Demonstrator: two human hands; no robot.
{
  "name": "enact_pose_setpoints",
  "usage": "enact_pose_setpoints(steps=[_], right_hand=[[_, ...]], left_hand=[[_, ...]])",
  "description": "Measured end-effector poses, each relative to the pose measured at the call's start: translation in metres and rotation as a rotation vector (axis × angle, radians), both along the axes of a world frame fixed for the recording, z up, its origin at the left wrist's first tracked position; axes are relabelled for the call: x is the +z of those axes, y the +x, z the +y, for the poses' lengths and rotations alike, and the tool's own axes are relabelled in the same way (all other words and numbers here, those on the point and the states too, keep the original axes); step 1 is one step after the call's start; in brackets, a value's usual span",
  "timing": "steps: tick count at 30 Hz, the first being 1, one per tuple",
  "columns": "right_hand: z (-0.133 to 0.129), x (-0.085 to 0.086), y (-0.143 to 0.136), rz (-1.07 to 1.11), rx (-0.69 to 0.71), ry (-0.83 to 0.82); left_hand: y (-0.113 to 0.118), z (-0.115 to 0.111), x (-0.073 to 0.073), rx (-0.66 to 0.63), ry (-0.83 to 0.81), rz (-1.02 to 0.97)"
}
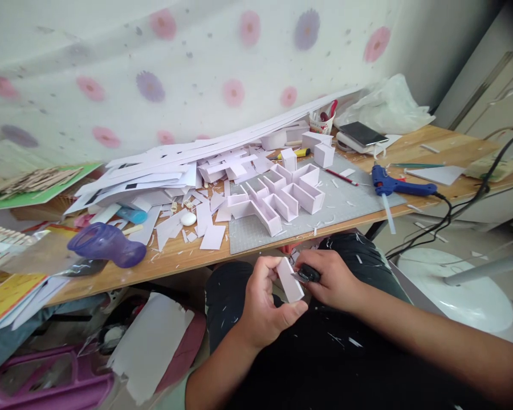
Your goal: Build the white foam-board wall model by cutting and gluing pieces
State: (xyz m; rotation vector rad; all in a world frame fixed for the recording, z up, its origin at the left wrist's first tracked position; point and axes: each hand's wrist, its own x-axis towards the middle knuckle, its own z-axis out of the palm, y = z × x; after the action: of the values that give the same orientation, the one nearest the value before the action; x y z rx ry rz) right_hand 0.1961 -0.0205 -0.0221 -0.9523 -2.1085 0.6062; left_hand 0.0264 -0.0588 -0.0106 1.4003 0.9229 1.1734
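Cluster of open-topped white board boxes [276,226] stands formed on a grey gridded mat [248,242], wooden bench [442,142]. Left hand [265,307]: grip clamped on a thin white rectangular board piece [289,280], off the bench, unattached. Right hand [333,279]: grip clamped round a black-handled tool [310,273] at the piece's edge. That piece appears unfinished.
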Motion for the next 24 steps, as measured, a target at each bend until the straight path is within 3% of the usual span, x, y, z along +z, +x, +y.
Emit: enact_pose_setpoints(steps=[11, 19, 24], right_hand=[[-0.0036, -0.0005, 0.0001, -0.045, -0.069, 0.040], [0.0026, -0.0068, 0.0017, -0.107, -0.177, -0.085], [-0.0005, -0.0052, 0.0044, -0.045, -0.107, -0.082]], left_hand=[[0.0024, -0.0050, 0.0036, -0.035, 0.016, 0.008], [0.0033, -0.0087, 0.0007, -0.083, 0.110, 0.092], [0.0018, -0.0066, 0.0005, -0.056, 0.112, 0.103]])
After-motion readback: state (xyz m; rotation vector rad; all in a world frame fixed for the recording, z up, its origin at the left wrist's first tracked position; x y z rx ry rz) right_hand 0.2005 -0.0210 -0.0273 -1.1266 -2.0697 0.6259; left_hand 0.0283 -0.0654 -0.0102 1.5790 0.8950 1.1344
